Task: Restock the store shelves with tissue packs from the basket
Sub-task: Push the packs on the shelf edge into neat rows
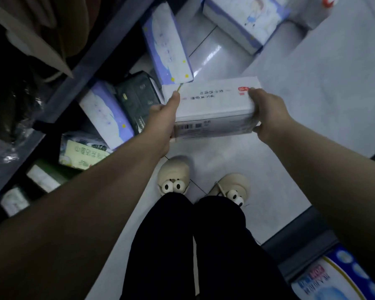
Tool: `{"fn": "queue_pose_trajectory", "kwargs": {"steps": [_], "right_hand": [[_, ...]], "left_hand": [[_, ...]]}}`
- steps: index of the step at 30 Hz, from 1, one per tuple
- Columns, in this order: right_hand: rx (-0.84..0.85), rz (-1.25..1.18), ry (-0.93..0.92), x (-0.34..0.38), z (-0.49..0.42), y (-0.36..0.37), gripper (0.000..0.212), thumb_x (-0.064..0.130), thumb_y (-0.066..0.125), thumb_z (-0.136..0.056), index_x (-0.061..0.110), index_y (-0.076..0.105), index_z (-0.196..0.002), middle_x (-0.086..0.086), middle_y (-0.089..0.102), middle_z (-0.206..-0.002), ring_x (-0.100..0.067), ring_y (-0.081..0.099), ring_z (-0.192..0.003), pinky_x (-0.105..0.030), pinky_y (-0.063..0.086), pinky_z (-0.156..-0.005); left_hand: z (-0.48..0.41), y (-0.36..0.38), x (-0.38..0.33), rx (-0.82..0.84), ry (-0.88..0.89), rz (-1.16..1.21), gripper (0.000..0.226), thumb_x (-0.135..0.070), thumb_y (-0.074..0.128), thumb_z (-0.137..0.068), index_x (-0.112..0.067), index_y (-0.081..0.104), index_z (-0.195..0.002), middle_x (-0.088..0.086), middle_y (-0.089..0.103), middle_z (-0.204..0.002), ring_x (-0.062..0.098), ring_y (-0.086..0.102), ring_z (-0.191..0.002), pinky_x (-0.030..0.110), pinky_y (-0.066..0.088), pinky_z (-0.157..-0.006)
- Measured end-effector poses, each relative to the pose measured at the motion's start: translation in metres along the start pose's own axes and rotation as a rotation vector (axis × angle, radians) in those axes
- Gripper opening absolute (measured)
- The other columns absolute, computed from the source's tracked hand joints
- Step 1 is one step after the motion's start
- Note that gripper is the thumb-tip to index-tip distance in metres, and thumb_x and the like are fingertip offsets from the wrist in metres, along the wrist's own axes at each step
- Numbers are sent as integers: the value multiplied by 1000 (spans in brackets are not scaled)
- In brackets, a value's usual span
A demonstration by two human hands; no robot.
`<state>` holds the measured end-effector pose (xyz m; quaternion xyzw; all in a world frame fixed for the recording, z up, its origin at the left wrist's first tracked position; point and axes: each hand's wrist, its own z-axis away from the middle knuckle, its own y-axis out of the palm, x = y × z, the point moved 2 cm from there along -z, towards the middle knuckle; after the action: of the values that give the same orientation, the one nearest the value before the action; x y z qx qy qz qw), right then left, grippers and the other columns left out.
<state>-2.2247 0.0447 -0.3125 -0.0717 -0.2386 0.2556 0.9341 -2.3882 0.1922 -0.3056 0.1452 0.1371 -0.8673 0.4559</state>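
White tissue pack in both hands, bound for the shelf at ten o'clock.

My left hand and right hand have fingers clamped on the ends of the white tissue pack; I'd keep it level and slide it beside the purple pack on the shelf.

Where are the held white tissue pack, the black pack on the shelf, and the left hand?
white tissue pack (214, 100), head view, top face
black pack (139, 98), head view, front face
left hand (164, 118), head view, back of hand
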Motion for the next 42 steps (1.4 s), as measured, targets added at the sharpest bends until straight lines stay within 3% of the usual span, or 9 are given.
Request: {"fn": "queue_pose_trajectory", "kwargs": {"steps": [4,9,14,16,18,23,32,38,42], "right_hand": [[72,-50,27,24,75,-17,16,25,55,-96,18,59,-111,6,66,-97,-9,61,-84,-22,47,-65],[92,-196,-33,56,159,-37,6,14,53,-95,16,58,-95,-1,69,-99,-13,66,-84,-22,50,-71],[131,-331,-145,87,233,-51,28,30,55,-95,16,57,-120,-2,70,-110,-20,68,-98,-36,52,-86],[168,-360,-160,98,265,-59,46,47,54,-94,18,55,-130,-2,69,-121,-21,67,-108,-43,53,-92],[177,-392,-160,112,297,-68,45,50,54,-95,19,58,-127,0,71,-117,-19,69,-104,-44,54,-92],[274,-507,-140,145,373,-93,28,26,52,-98,11,63,-118,-6,70,-114,-20,68,-96,-32,55,-80],[305,-508,-358,182,480,-140,59,11,46,-84,22,45,-142,-8,62,-133,-22,64,-94,-27,49,-64],[208,-572,-569,207,531,-177,44,11,49,-93,23,48,-135,-7,62,-131,-26,61,-116,-37,48,-95],[34,-988,-403,219,553,-184,56,33,71,-85,19,46,-134,-5,66,-124,-21,67,-109,-31,53,-78]], "left_hand": [[70,-23,-38,-19,108,48,71,-45,68,-71,-17,44,-131,2,63,-123,20,65,-106,45,54,-92],[149,-42,-74,137,139,-46,38,-30,56,-97,-21,45,-132,2,66,-117,17,64,-81,20,51,-49],[230,-49,-119,177,233,43,34,-39,57,-97,-23,41,-123,1,59,-121,14,65,-97,35,57,-79],[266,-54,-141,212,238,44,68,-59,67,-79,-17,44,-128,9,59,-130,23,65,-110,47,56,-90],[299,-60,-157,218,241,17,94,-68,72,-57,-17,45,-132,12,60,-132,27,65,-113,57,53,-91],[374,-74,-193,221,446,-82,66,-38,61,-67,-22,40,-128,5,57,-129,12,65,-99,33,57,-84],[494,-68,-240,380,575,-109,37,-18,59,-92,-24,35,-119,-1,58,-105,3,68,-62,22,51,-46],[543,-57,-267,400,487,-81,68,-27,75,-81,-19,33,-134,5,61,-116,13,73,-82,37,60,-74],[581,-22,-271,533,484,-96,97,-21,76,-68,-19,22,-148,9,58,-127,22,73,-91,49,58,-81]]}}
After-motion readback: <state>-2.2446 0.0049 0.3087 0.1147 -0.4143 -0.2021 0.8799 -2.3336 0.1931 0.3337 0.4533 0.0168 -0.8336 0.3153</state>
